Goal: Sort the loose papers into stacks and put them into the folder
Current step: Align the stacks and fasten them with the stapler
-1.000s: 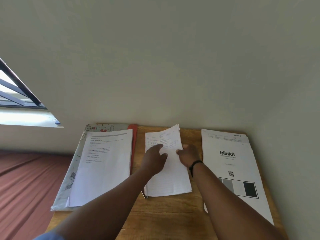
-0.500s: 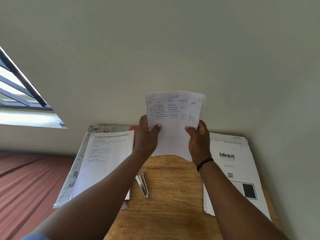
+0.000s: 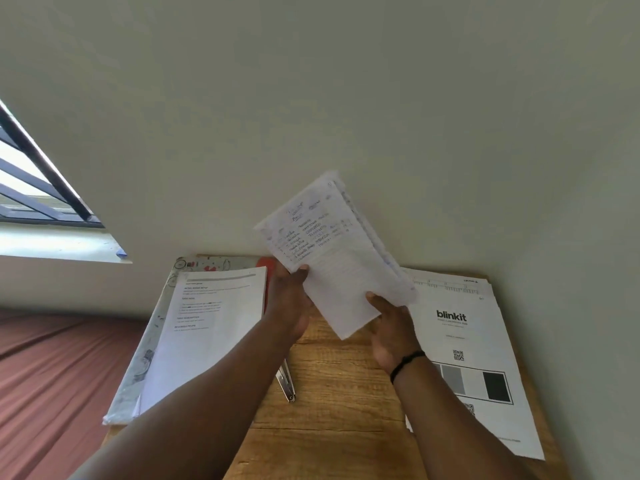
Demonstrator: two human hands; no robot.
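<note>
At far left the folder (image 3: pixel 162 327) lies on the desk (image 3: pixel 332 410) under a printed stack (image 3: pixel 207 334) with a "TASK DESCRIPTION" heading. The left hand (image 3: pixel 289 299) and right hand (image 3: pixel 389 327) both pinch a handwritten sheaf (image 3: pixel 332 258) held above the desk, its long axis tilted up-left; the folder lies nearer the left hand. At right is a "blinkit" stack (image 3: pixel 464 341).

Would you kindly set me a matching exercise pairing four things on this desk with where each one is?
Things:
1. handwritten stack
2. blinkit stack
3. typed stack
4. metal clip

Places:
A. on the patterned folder, left
B. bare wood, mid-desk
C. held up in both hands
D. flat at the desk's right

Pairs: 1-C, 2-D, 3-A, 4-B
</note>
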